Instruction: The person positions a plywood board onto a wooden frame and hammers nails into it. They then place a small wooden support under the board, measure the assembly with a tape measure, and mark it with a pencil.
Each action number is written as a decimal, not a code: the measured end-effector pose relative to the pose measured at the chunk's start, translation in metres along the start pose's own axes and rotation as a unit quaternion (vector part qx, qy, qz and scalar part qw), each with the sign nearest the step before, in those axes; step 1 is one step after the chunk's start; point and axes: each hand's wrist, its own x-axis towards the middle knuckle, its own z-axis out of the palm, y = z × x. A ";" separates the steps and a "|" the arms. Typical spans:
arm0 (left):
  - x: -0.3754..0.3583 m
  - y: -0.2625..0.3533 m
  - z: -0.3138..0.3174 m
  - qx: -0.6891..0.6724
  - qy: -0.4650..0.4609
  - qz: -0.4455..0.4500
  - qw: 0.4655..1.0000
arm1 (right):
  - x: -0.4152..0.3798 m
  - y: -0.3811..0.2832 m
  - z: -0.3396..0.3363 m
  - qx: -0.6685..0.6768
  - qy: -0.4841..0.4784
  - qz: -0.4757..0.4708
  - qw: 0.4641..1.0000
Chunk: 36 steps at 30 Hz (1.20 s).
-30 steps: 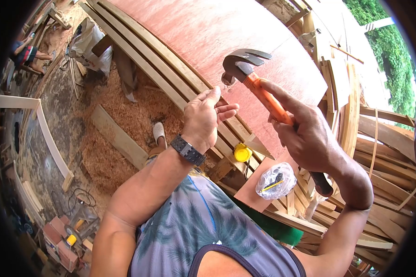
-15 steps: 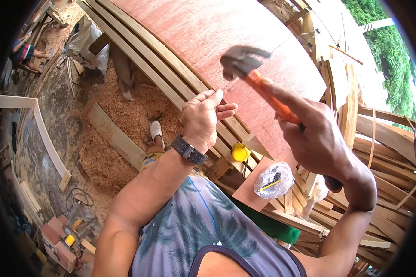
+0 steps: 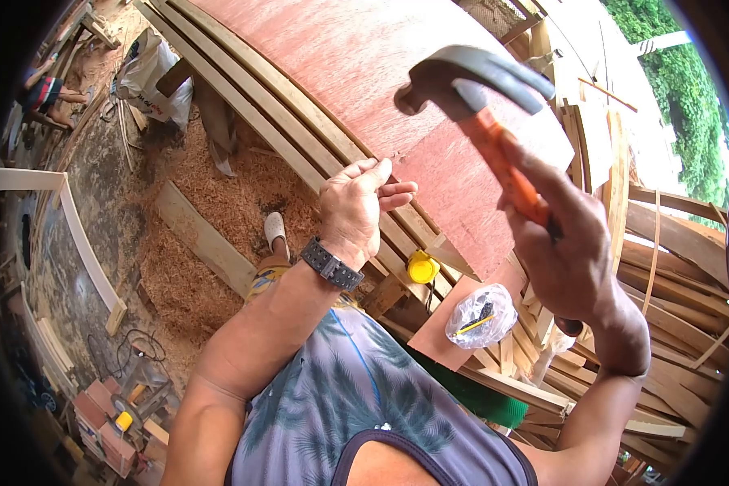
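My right hand (image 3: 563,243) grips a claw hammer (image 3: 506,174) by its orange and black handle. The hammer's dark steel head is raised above the reddish plywood sheet (image 3: 324,49), claw pointing right. My left hand (image 3: 356,198), with a dark watch on its wrist, rests at the sheet's near edge. Its thumb and forefinger are pinched together, while the other fingers are loosely extended. Whatever is in the pinch is too small to make out. Beneath the sheet's edge run long wooden boards (image 3: 251,81).
A yellow tape measure (image 3: 421,267) sits near the boards. A clear plastic bag (image 3: 479,316) with a yellow pencil lies on a small plywood piece (image 3: 437,340). Stacked lumber (image 3: 672,283) fills the right side. Wood shavings (image 3: 186,267) cover the floor; another person's legs (image 3: 61,105) show far left.
My right hand has lifted the hammer up and to the right, away from my left hand. My left hand has stayed in place at the plywood's edge.
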 end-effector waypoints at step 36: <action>0.006 -0.006 -0.004 -0.006 -0.021 0.017 1.000 | -0.023 0.019 0.023 -0.005 0.013 0.044 0.999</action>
